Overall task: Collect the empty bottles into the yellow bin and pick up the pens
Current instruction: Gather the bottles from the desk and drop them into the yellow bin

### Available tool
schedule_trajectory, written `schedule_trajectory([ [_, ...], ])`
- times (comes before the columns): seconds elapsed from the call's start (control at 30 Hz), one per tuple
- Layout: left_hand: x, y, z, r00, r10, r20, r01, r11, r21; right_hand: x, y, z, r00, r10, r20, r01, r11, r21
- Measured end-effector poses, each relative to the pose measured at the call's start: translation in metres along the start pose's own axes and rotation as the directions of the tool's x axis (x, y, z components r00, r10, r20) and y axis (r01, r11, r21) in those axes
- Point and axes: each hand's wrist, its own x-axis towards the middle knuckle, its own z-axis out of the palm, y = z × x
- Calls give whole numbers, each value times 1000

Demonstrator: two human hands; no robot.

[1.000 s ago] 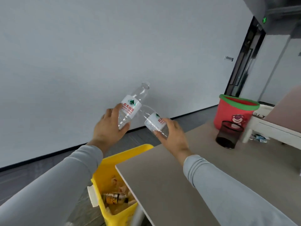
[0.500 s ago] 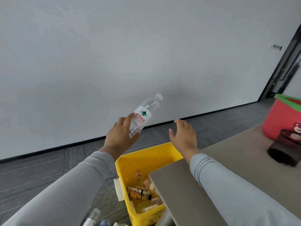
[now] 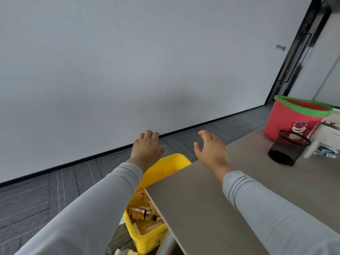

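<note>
Both the left hand (image 3: 147,149) and right hand (image 3: 211,150) hover spread, holding nothing, near the bin (image 3: 171,162), where a bottle (image 3: 142,214) lies. Such empties likely feel light and crushable; grip mid-body, gently.

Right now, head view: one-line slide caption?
Left hand over the yellow bin, right hand over the table corner, both open and empty; an amber bottle lies in the bin.

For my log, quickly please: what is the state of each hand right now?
Left hand: open, fingers relaxed, holding nothing.
Right hand: open, fingers spread, holding nothing.
</note>
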Motion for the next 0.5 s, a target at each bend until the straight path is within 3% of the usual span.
schedule_trajectory([
  [0.27, -17, 81, -8, 983, 172, -66, -175, 984, -40, -49, 47, -56, 998, 61, -27, -63, 996, -64],
  [0.5, -45, 198, -2, 914, 397, -85, -405, 908, -106, -123, 124, -136, 975, 185, -119, -203, 965, -164],
])
